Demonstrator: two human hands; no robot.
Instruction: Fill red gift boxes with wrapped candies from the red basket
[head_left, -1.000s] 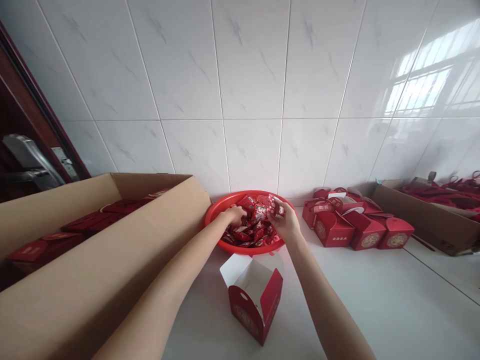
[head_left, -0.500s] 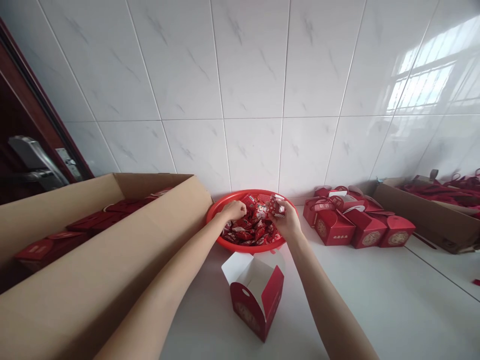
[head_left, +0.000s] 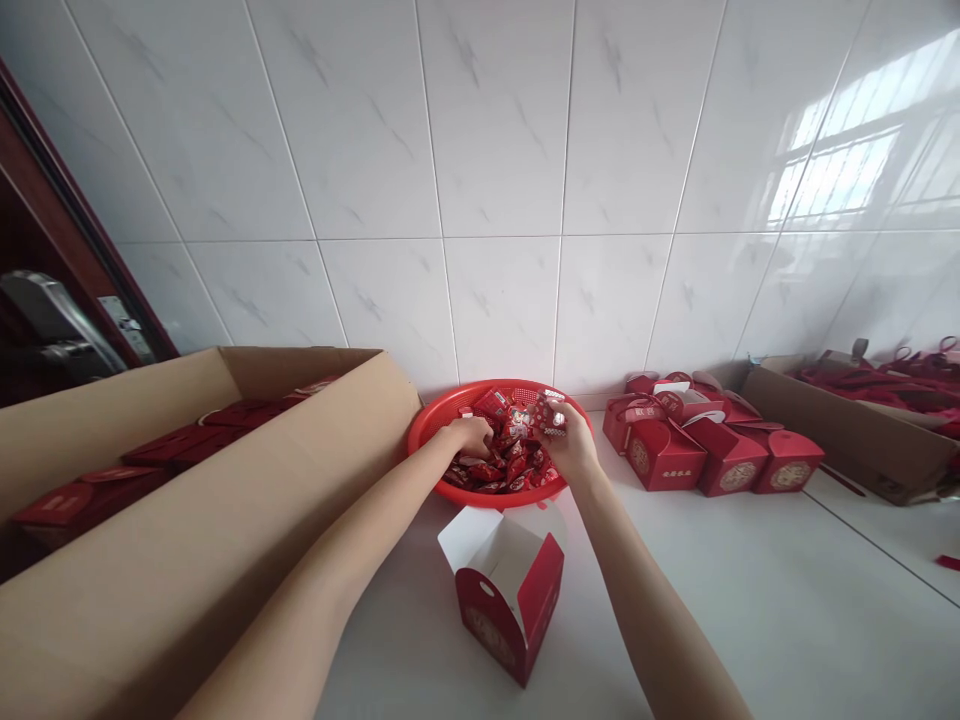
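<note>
A red plastic basin (head_left: 422, 440) full of red-wrapped candies (head_left: 517, 462) stands against the wall. My right hand (head_left: 574, 440) is closed round several wrapped candies (head_left: 553, 412) above the basin's right side. In the basin's left half, my left hand (head_left: 471, 437) reaches down among the wrappers with curled fingers; its fingertips are partly hidden, so what they grip cannot be made out. Between my forearms, in front of the basin, an open red gift box (head_left: 499, 610) stands upright with its white-lined flaps spread. The part of its inside that shows is bare white.
At the left is a long cardboard carton (head_left: 225, 500) with red boxes (head_left: 90, 500) inside. Several closed red gift boxes (head_left: 664, 455) are grouped right of the basin. Beyond them sits another carton (head_left: 847, 440) of dark red items. A tiled wall (head_left: 502, 300) rises behind.
My left hand has sunk slightly lower and to the right among the candies. My right hand still holds its candies in nearly the same place. The view has shifted slightly.
</note>
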